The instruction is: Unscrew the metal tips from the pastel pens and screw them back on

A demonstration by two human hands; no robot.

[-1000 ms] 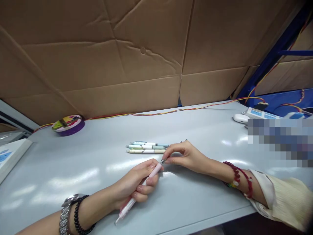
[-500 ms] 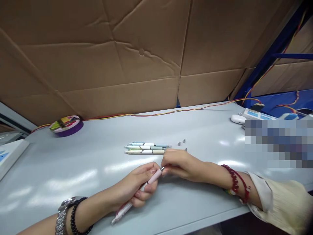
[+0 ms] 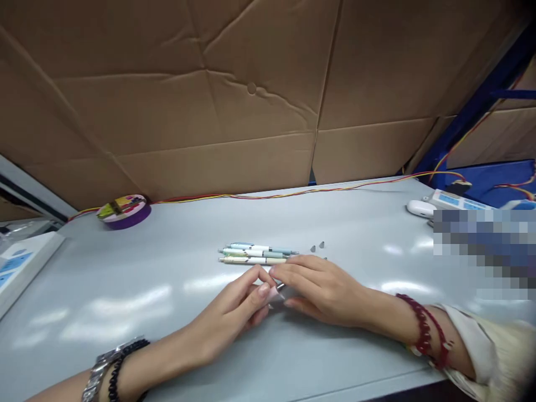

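Note:
My left hand (image 3: 247,304) is closed around a pink pen (image 3: 273,292). Only a short pink stretch and the silvery tip show, pointing right; the remainder is hidden by my fingers. My right hand (image 3: 320,287) curves over the tip end, its fingers stretched and its thumb lower and apart from them. Its fingertips meet or nearly meet my left index finger. Just beyond the hands lie three pens side by side: a blue one (image 3: 260,248), a green one (image 3: 255,253) and a cream one (image 3: 253,261). Small silvery cone-shaped tips (image 3: 321,244) lie to their right, one partly hidden by my right hand.
A round purple tin or roll (image 3: 128,219) stands at the back left. White boxes or power strips with blue patches lie at the left edge (image 3: 31,262) and back right (image 3: 458,200). A white rounded object (image 3: 420,209) sits nearby. Cables (image 3: 259,196) run along the cardboard wall (image 3: 218,117).
My right fingers have opened out from a pinch on the pen's tip. My left hand has turned over the pen, whose rear end no longer shows. The view has shifted slightly.

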